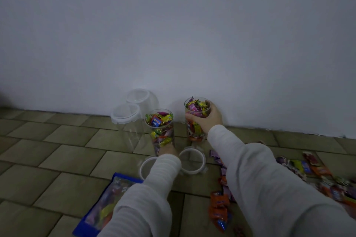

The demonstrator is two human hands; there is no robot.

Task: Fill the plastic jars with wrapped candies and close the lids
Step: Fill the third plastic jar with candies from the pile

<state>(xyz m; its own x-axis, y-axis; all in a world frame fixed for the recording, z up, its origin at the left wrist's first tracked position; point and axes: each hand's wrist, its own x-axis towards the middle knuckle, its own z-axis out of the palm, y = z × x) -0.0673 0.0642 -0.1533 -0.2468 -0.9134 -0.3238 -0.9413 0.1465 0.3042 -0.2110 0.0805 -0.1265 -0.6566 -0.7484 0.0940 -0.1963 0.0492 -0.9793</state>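
Two filled jars stand on the tiled floor [57,159] by the wall [173,25]. Right hand [209,119]: fingers wrapped around the far jar [194,119]. Left hand [168,150]: at the base of the near jar [161,130], finger posture hidden. Capped jars [133,119] stand left of the fingers; two lids [192,160] lie nearer the wrists; loose candies [221,204] right; blue bag [104,208] nearest.

Left hand [168,149] mostly hidden behind jar [161,130] — candy bag [107,206] blurred
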